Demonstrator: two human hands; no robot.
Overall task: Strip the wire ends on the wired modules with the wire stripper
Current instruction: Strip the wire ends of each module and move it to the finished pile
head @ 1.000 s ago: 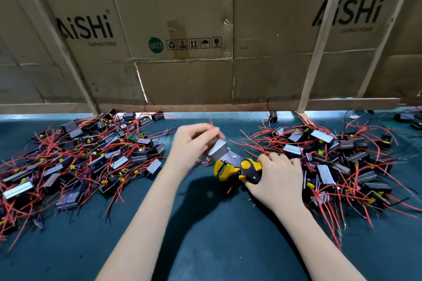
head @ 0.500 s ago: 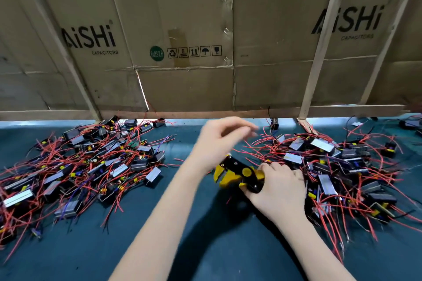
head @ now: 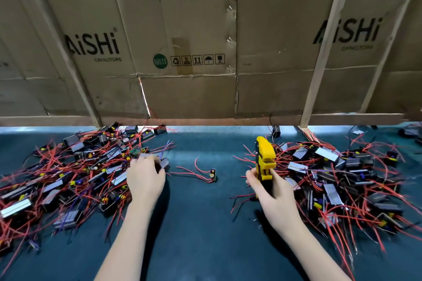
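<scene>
2 cardboard panels (head: pixel 96 36) read "AiSHi CAPACITORS".

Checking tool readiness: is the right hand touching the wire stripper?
Touching. The head view shows the right hand with fingers wrapped round the wire stripper handles, its yellow head pointing up and away.

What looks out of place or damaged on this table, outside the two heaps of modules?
One small module with red wires lies alone on the green mat, between the left pile and the right pile. Behind, the cardboard wall has a torn seam where light shows through. Nothing else stands out.
</scene>
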